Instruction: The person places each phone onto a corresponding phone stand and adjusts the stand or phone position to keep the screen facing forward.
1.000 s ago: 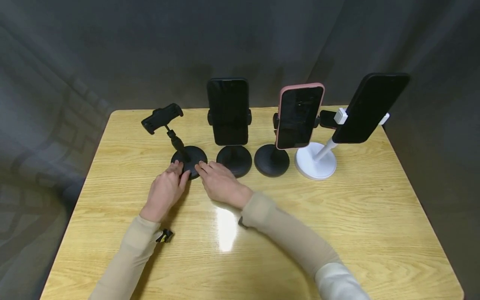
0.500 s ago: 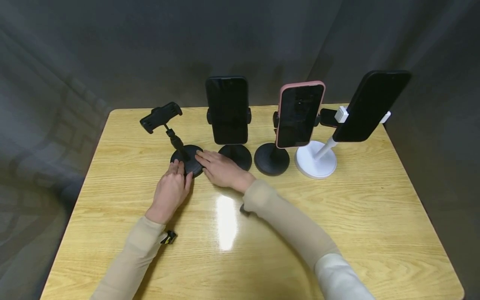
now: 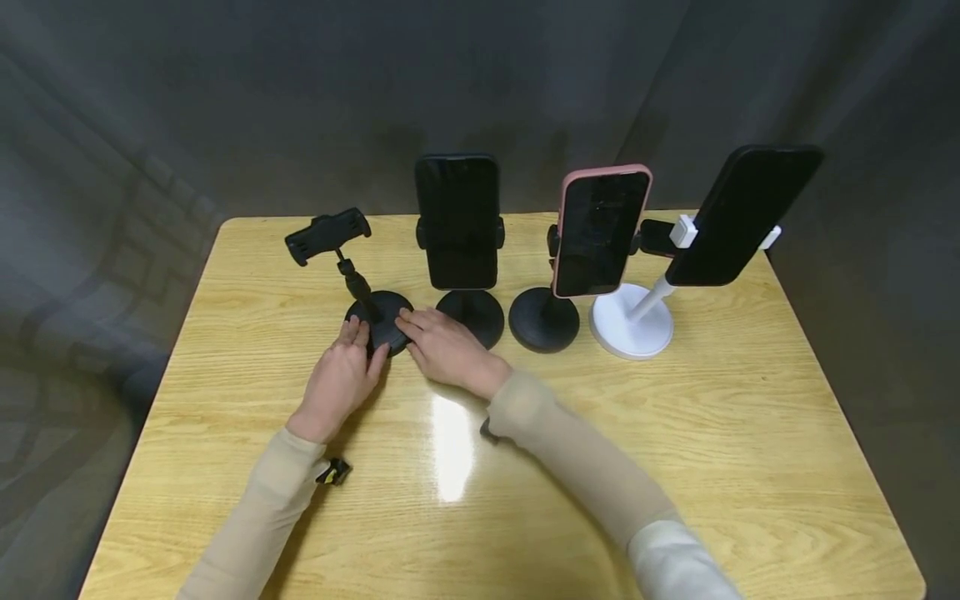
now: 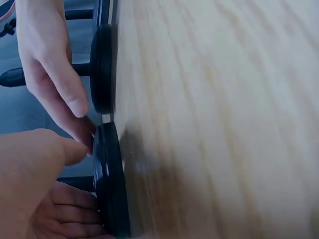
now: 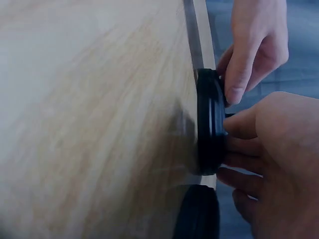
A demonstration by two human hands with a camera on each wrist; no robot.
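Note:
At the left of the row stands a black phone stand with a bare clamp (image 3: 327, 237), tilted stem and round base (image 3: 390, 325). My left hand (image 3: 333, 383) holds that base at its near-left edge, fingers along the side and thumb at the front. From the right, my right hand (image 3: 450, 350) rests its extended fingertips on the base's right edge. In the left wrist view, the right hand (image 4: 47, 55) reaches the base (image 4: 110, 179), its thumb apart from it. The right wrist view shows the left hand's thumb (image 5: 235, 94) against the base's upper rim.
A black phone (image 3: 457, 223) and a pink-cased phone (image 3: 600, 233) stand in black holders. Another black phone (image 3: 742, 217) tilts in a white stand (image 3: 632, 325). A dark phone-like object (image 3: 657, 238) sits partly hidden between them. The wooden table (image 3: 675, 442) backs onto a dark curtain (image 3: 322, 100).
The right hand's fingers have shifted slightly farther back on the base's right edge since a second ago. The bare stand has turned and shifted very slightly. The phones have stayed put.

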